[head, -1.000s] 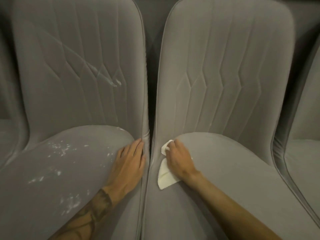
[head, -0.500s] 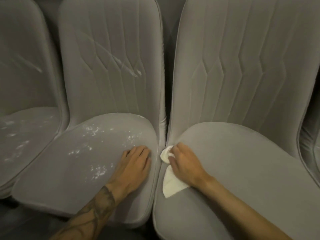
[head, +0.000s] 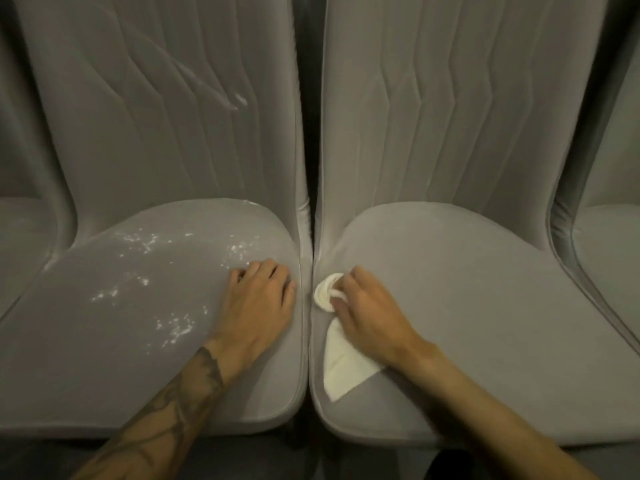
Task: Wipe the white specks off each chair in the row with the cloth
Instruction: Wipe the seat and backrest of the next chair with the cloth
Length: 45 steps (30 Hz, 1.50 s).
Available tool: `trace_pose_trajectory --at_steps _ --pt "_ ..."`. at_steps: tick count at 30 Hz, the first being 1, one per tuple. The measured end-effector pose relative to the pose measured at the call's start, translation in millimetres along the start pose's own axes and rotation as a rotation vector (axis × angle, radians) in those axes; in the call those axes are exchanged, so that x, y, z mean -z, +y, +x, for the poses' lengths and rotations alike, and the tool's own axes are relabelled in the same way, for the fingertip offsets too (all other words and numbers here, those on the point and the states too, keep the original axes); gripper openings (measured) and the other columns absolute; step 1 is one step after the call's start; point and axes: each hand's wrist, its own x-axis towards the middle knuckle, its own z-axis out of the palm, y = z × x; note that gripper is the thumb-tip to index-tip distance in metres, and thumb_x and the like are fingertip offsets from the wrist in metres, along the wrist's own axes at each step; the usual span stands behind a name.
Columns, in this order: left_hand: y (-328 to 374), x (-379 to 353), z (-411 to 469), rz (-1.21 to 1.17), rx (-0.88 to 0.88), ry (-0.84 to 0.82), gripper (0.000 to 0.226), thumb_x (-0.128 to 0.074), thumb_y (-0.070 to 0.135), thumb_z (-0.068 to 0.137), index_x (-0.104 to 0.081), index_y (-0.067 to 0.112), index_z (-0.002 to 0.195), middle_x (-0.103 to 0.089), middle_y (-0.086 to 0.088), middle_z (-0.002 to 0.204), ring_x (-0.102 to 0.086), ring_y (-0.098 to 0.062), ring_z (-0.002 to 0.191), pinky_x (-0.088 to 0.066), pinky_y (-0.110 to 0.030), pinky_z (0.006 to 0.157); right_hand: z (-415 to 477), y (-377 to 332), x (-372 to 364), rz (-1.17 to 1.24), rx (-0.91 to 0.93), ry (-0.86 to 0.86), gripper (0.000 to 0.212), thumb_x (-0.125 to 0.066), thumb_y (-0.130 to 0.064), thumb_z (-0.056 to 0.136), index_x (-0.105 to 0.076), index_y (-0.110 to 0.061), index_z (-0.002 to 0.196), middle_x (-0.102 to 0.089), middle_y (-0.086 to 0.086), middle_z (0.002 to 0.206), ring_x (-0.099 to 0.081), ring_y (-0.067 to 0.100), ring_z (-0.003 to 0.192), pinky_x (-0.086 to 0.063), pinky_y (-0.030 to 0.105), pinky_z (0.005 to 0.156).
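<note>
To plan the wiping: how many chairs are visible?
4. A chair cut off at far left; the speckled chair under the left hand; the chair beside it under the right hand and cloth; a chair cut off at far right. More may be hidden.

Backrests of the speckled chair (head: 104,341) and the neighbouring chair (head: 485,323) run off the top edge. The far-left chair (head: 20,237) and far-right chair (head: 609,244) show only as slivers, cut by the sides; marks on the far-left seat are too faint to tell. The right hand (head: 367,317) covers the middle of the cloth (head: 343,362), its fingertips buried in the bunched end. The left forearm (head: 166,427) and right forearm (head: 485,410) leave through the bottom edge. The gap between the two seats is too dark to read.
</note>
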Motion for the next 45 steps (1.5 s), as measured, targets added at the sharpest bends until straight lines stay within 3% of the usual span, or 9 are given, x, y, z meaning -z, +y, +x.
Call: trace_pose_trajectory --at_steps 3,8,16,20,26,31,35,40,45 --pt "-4.0 -3.6 1.8 0.041 -0.024 0.040 0.027 -0.045 0.033 0.099 -0.066 0.019 0.090 -0.064 -0.003 0.093 -0.059 -0.026 0.086 -0.041 -0.045 0.080 -50.6 -46.0 2.8 0.070 0.032 -0.062 0.020 -0.045 -0.029 0.101 -0.054 -0.012 0.098 -0.048 0.006 0.101 -0.048 0.024 0.090 -0.040 0.035 0.084" --pt "-10.7 -1.0 0.8 0.033 -0.087 0.047 0.018 -0.054 0.027 0.101 -0.064 0.021 0.088 -0.061 -0.002 0.090 -0.058 -0.024 0.084 -0.037 -0.044 0.080 -87.2 -72.8 5.5 -0.066 -0.009 -0.033 0.023 -0.042 -0.032 0.104 -0.057 -0.016 0.101 -0.049 0.003 0.101 -0.049 0.024 0.088 -0.043 0.036 0.079" --pt "-17.1 4.2 3.7 -0.004 -0.149 -0.042 0.024 -0.045 0.032 0.104 -0.060 0.021 0.088 -0.057 -0.002 0.088 -0.052 -0.024 0.084 -0.036 -0.044 0.081 -149.2 -43.2 33.3 -0.309 -0.596 0.259 0.020 -0.043 -0.033 0.098 -0.051 -0.016 0.089 -0.046 0.003 0.089 -0.051 0.032 0.078 -0.044 0.044 0.070" --pt "-21.8 6.1 0.4 -0.056 -0.155 -0.091 0.023 -0.051 0.033 0.102 -0.064 0.019 0.089 -0.060 -0.004 0.091 -0.054 -0.026 0.087 -0.038 -0.047 0.083 -118.5 -60.0 18.3 -0.337 -0.825 0.421 0.015 -0.062 -0.008 0.092 -0.050 -0.007 0.082 -0.050 0.015 0.082 -0.053 0.041 0.071 -0.046 0.046 0.063" --pt "-51.7 15.1 -0.8 -0.222 -0.232 -0.209 0.043 -0.031 0.041 0.102 -0.065 0.020 0.116 -0.063 -0.001 0.121 -0.057 -0.024 0.111 -0.038 -0.044 0.096 -34.5 -122.3 -35.7 -0.057 -0.672 0.349 0.014 -0.052 -0.020 0.099 -0.056 -0.007 0.096 -0.054 0.010 0.098 -0.053 0.030 0.089 -0.040 0.037 0.080" --pt "-115.7 25.3 -12.3 -0.240 -0.183 -0.136 0.050 -0.030 0.042 0.096 -0.068 0.017 0.115 -0.067 -0.005 0.123 -0.064 -0.028 0.112 -0.047 -0.044 0.094 11.5 -146.5 -68.4 -0.152 -0.528 0.310 0.011 -0.054 -0.018 0.095 -0.057 -0.008 0.093 -0.054 0.011 0.093 -0.054 0.032 0.080 -0.048 0.046 0.071" --pt "-179.2 28.0 -17.6 -0.198 -0.121 -0.120 0.049 -0.032 0.040 0.096 -0.069 0.013 0.113 -0.069 -0.010 0.118 -0.066 -0.032 0.106 -0.050 -0.047 0.092 35.3 -134.6 -69.2 -0.200 -0.571 0.241 0.012 -0.056 -0.013 0.094 -0.060 -0.003 0.098 -0.056 0.017 0.097 -0.056 0.039 0.086 -0.048 0.046 0.077" --pt "-243.2 36.2 -15.5 -0.141 -0.085 -0.140 0.055 -0.029 0.044 0.098 -0.066 0.013 0.124 -0.064 -0.012 0.134 -0.062 -0.034 0.120 -0.046 -0.050 0.100 64.2 -135.4 -78.0 -0.164 -0.712 0.278 0.017 -0.050 -0.011 0.097 -0.059 0.002 0.102 -0.056 0.020 0.104 -0.053 0.038 0.093 -0.044 0.043 0.085" --pt "-298.0 44.2 -4.3 -0.102 -0.019 -0.157 0.055 -0.028 0.048 0.097 -0.061 0.017 0.129 -0.061 -0.009 0.137 -0.058 -0.034 0.126 -0.042 -0.053 0.104 73.2 -130.2 -81.5 -0.102 -0.625 0.221 0.023 -0.049 -0.018 0.100 -0.058 0.002 0.107 -0.054 0.021 0.108 -0.051 0.035 0.100 -0.039 0.036 0.091"
